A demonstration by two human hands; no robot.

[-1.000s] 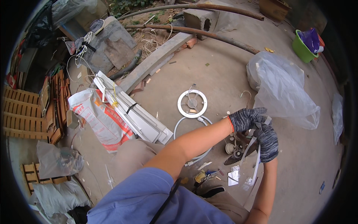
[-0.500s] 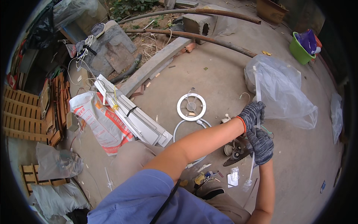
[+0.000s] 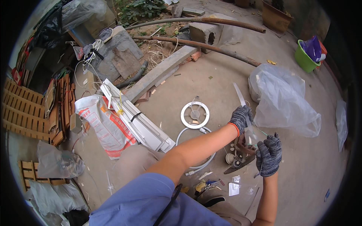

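Observation:
My left hand [image 3: 241, 117], in a grey knit glove with an orange cuff, is closed round a white flat strip [image 3: 238, 94]. One end of the strip sticks up past the fingers, and a paler part shows below them. My right hand [image 3: 269, 155], also gloved, is to the right and nearer me, its fingers curled. Thin green wire shows between the hands; what the right fingers hold is too small to name. Beneath them on the ground lies a rusty brown metal piece [image 3: 244, 147] beside a round white fitting [image 3: 229, 158]. A white ring-shaped frame [image 3: 195, 115] lies farther left.
A grey hose [image 3: 180, 133] loops beside the ring. White strips [image 3: 141, 122] lie bundled on a white-and-red sack [image 3: 103, 122]. A clear plastic bag [image 3: 283, 100] is at right, a green bucket [image 3: 306, 60] beyond. Rusty pipes [image 3: 211, 47] cross the back. Small tools [image 3: 205, 186] lie near my foot.
My right hand has let go of the white strip and moved right and nearer me. My left hand has shifted slightly left and down, and the strip now tilts to the left.

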